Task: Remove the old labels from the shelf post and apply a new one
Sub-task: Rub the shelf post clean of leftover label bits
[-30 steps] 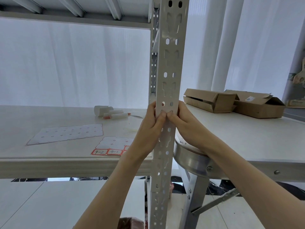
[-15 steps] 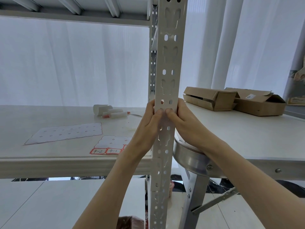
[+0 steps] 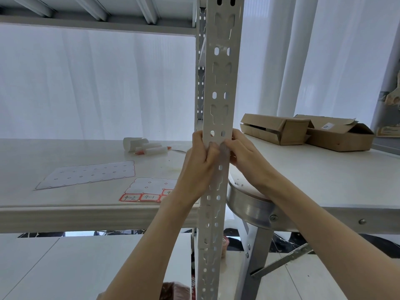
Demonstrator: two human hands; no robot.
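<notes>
Hands: left hand [image 3: 200,161] and right hand [image 3: 245,158] grip the post [image 3: 218,105] at centre, fingers [image 3: 213,147] pressed together on its face.
Label: hidden under fingertips; cannot tell whether old or new.
Sheet: label sheet [image 3: 149,190] on shelf at 9 o'clock, "4-2", "4-1" unused.
Progress: apparently mid-task.

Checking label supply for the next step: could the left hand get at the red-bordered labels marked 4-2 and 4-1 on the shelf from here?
Probably yes. The labels lie at the shelf's front edge, just left of the left hand, nothing lying over them, though it must leave the post.
</notes>
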